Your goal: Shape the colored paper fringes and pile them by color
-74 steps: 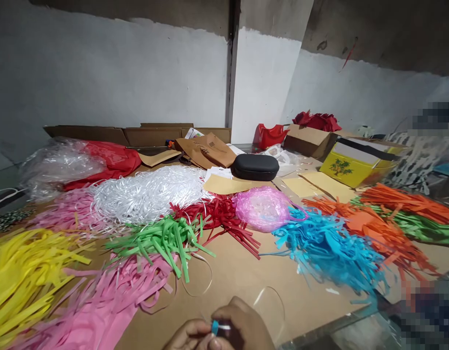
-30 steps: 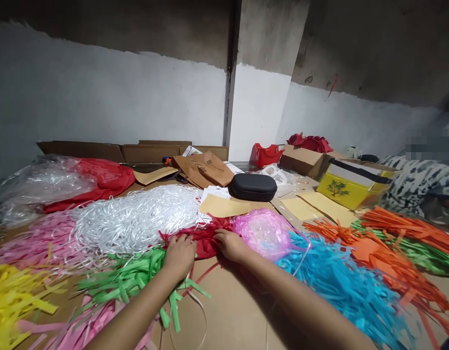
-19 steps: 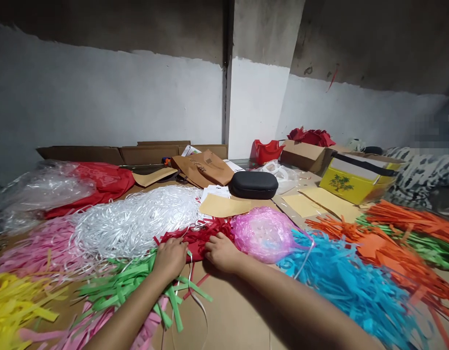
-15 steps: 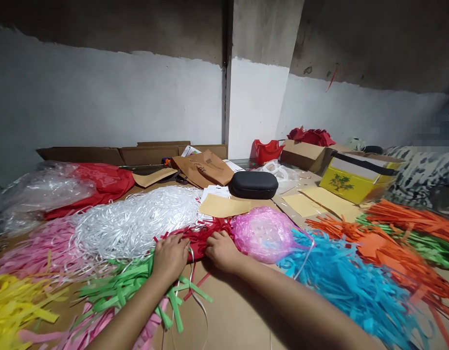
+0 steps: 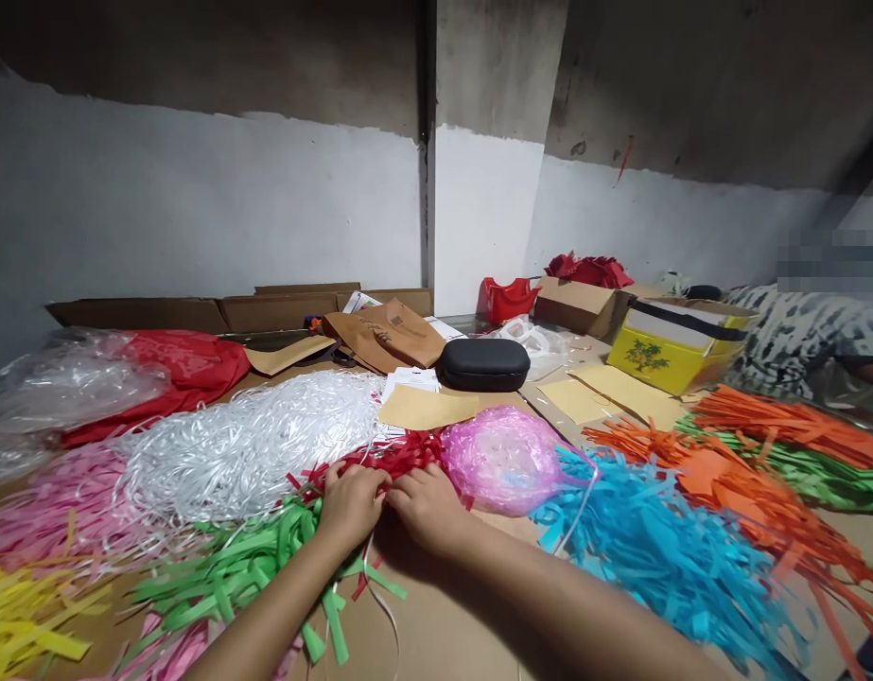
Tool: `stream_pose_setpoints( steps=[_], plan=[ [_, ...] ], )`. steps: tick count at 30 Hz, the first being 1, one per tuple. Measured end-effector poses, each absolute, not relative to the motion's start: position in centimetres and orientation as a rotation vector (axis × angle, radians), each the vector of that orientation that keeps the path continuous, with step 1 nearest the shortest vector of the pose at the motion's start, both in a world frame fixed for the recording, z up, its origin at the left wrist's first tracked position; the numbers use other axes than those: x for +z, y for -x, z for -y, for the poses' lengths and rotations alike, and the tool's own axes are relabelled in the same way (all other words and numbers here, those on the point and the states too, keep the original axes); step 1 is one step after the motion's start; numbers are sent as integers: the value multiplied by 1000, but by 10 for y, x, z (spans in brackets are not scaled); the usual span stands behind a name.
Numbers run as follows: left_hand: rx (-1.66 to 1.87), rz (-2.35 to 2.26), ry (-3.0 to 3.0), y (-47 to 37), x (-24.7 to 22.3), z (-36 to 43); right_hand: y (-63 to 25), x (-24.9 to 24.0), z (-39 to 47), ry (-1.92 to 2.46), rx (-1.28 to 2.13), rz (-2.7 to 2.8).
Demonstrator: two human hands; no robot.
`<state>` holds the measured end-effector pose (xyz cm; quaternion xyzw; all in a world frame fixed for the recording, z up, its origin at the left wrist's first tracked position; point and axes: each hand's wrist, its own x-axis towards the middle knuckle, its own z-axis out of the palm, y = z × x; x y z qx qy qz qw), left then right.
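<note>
My left hand [image 5: 352, 506] and my right hand [image 5: 427, 506] meet at the near edge of a bundle of red fabric strips [image 5: 400, 452]. Both have curled fingers closed on it; the fingertips are partly hidden. A thin white cord [image 5: 390, 605] trails from beneath them onto the brown cardboard [image 5: 450, 634]. Under and beside my left forearm lie green strips [image 5: 248, 567]. A pile of shiny white cord [image 5: 255, 445] sits behind my left hand. Just beyond my right hand is a bundle in pink plastic wrap [image 5: 503, 463].
Blue strips [image 5: 663, 549] and orange strips [image 5: 748, 492] spread to the right, pink strips [image 5: 67, 497] and yellow strips [image 5: 25, 624] to the left. Behind are a black case [image 5: 484, 365], brown bag [image 5: 386, 338] and yellow box [image 5: 663, 352]. A person in a patterned garment [image 5: 797, 331] is at far right.
My hands have come together over the near edge of the red strips, the left moving rightward. The whole view has shifted slightly.
</note>
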<state>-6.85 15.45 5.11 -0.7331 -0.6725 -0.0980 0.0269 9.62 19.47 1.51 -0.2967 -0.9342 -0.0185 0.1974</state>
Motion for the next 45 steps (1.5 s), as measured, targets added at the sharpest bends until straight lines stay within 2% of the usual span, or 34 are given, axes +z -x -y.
stream_pose_setpoints(
  steps=[5,16,20,27,31,45],
  plan=[
    [-244,2213,2269,81,60,-162,-99,10,-182,893,-57,2691],
    [217,1834,2181,70,70,-162,-83,16,-161,968,-62,2816],
    [245,1780,2139,74,77,-168,-83,18,-151,910,-71,2829],
    [262,1773,2083,79,67,-166,-78,21,-161,1133,109,2812],
    [146,1823,1959,87,83,-172,-76,14,-165,1152,143,2844],
    [-510,2085,1496,131,216,-191,-69,5,-161,1181,135,2869]
  ],
)
